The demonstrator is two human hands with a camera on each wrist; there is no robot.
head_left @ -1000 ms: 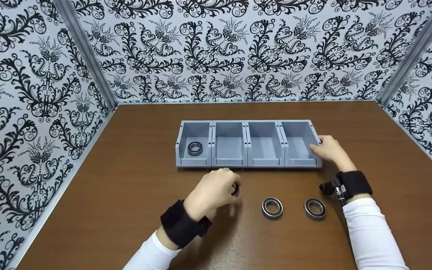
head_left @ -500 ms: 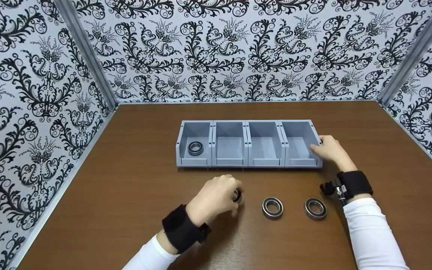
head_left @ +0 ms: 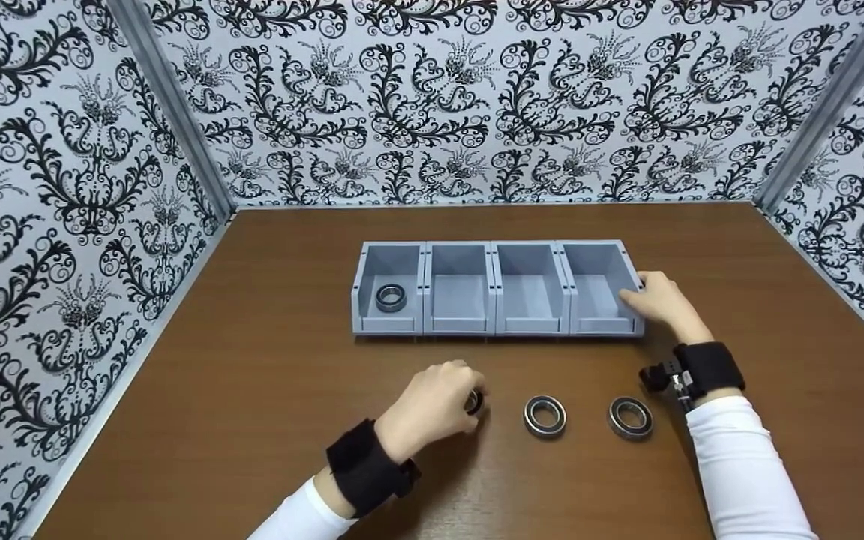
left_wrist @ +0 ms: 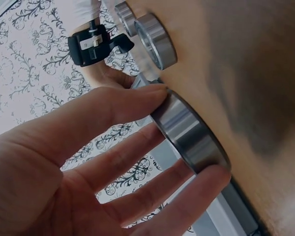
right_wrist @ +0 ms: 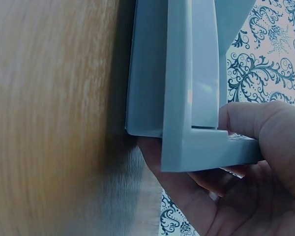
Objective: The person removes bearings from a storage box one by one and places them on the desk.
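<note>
My left hand (head_left: pixel 432 401) pinches a ball bearing (left_wrist: pixel 189 130) between thumb and fingertips, low over the table in front of the bins. In the left wrist view the bearing shows its shiny steel rim; whether it touches the table I cannot tell. At the far right of the row of grey bins (head_left: pixel 533 326), my right hand (head_left: pixel 661 304) grips the end bin's side wall. The right wrist view shows the thumb inside that grey bin (right_wrist: pixel 201 152) and fingers outside and beneath. Two more bearings, one nearer (head_left: pixel 544 417) and one farther right (head_left: pixel 630 418), lie flat on the table.
Another bearing (head_left: pixel 391 297) lies in the leftmost bin. The brown wooden table (head_left: pixel 252 375) is enclosed by patterned walls (head_left: pixel 432 105) behind and at both sides. A black strap with a camera (head_left: pixel 706 367) sits on the right wrist.
My left hand has drawn back from the bins, toward the person, and slightly right, still holding its bearing. The right hand stays on the end bin; the bins and loose bearings keep their places.
</note>
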